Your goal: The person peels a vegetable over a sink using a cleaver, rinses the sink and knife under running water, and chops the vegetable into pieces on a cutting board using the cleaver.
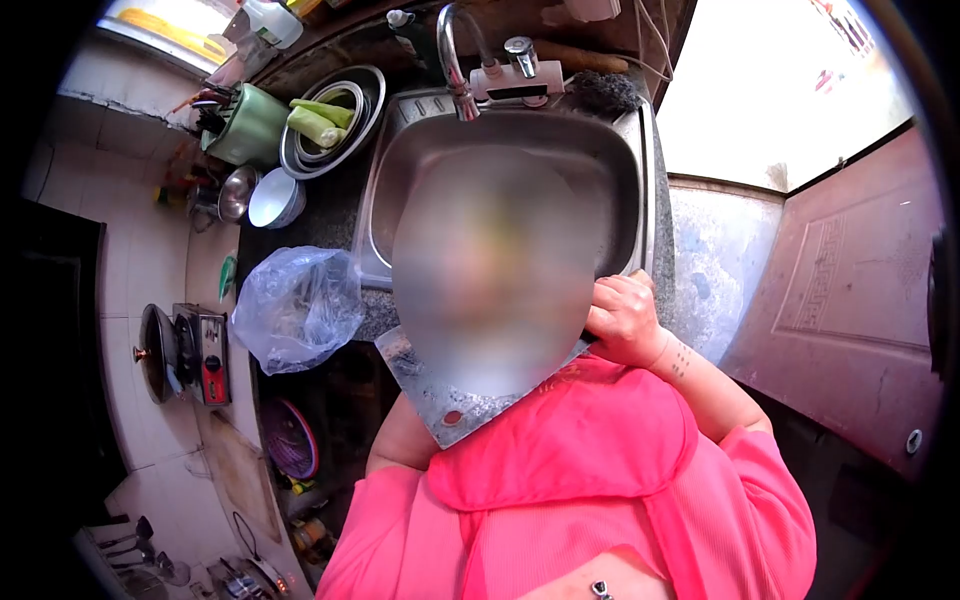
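Observation:
A large blurred patch covers the middle of the view, over part of the steel sink (510, 130) and what lies in front of it. My right hand (625, 318) is closed at the patch's right edge, by the sink's front right corner; what it grips is hidden. My left forearm (402, 435) runs up behind a grey, speckled flat sheet (425, 385) with a hole near its lower corner. My left hand itself is hidden. The curved faucet (450, 60) hangs over the sink's back edge.
Left of the sink are steel bowls (372, 125) with green vegetable pieces (315, 126), a green container (248, 128), a white bowl (275, 200) and a clear plastic bag (300, 310). A dark scrubber (605, 93) lies at the back right. A stove (208, 355) stands far left.

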The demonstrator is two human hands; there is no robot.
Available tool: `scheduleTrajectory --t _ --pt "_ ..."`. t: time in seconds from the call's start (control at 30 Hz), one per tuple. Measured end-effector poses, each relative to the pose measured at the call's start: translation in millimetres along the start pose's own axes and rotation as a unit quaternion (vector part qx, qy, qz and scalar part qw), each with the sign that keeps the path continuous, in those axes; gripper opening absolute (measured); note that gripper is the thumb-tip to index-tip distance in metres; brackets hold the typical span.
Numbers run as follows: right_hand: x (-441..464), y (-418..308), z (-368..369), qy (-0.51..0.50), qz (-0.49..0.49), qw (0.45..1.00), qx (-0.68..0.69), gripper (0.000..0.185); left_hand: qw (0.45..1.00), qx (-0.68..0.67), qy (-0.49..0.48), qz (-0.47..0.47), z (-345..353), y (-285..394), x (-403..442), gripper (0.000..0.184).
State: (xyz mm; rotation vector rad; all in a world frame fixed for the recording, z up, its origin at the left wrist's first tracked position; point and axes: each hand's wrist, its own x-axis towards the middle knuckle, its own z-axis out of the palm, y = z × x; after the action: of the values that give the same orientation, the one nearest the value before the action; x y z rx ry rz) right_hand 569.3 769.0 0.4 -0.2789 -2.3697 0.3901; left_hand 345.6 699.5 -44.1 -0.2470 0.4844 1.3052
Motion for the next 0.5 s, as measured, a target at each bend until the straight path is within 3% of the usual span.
scheduleTrajectory --t 0.07,0.2,0.23,0.43,0.5 --pt "4.6 -4.9 -5.2 -0.007 0.003 1.000 -0.019 0.052 1.000 -0.004 -0.012 0.007 6.0 -4.1 -0.9 0.069" --pt "4.6 -3.0 -3.4 0.008 0.012 1.000 -0.012 0.053 0.992 0.112 0.001 0.054 0.2 -1.2 2.6 0.069" --pt "4.5 -2.8 -3.2 0.007 0.012 1.000 -0.010 0.053 0.989 0.133 -0.042 0.055 -3.4 0.3 2.7 0.070" --pt "3.9 2.5 1.3 -0.002 0.011 1.000 -0.009 0.054 0.972 0.205 0.064 0.093 -0.8 -2.6 -7.3 0.068" --pt "1.8 6.1 5.7 -0.002 0.023 1.000 -0.013 0.055 0.989 0.130 -0.031 0.057 1.5 -9.2 -8.7 0.066"
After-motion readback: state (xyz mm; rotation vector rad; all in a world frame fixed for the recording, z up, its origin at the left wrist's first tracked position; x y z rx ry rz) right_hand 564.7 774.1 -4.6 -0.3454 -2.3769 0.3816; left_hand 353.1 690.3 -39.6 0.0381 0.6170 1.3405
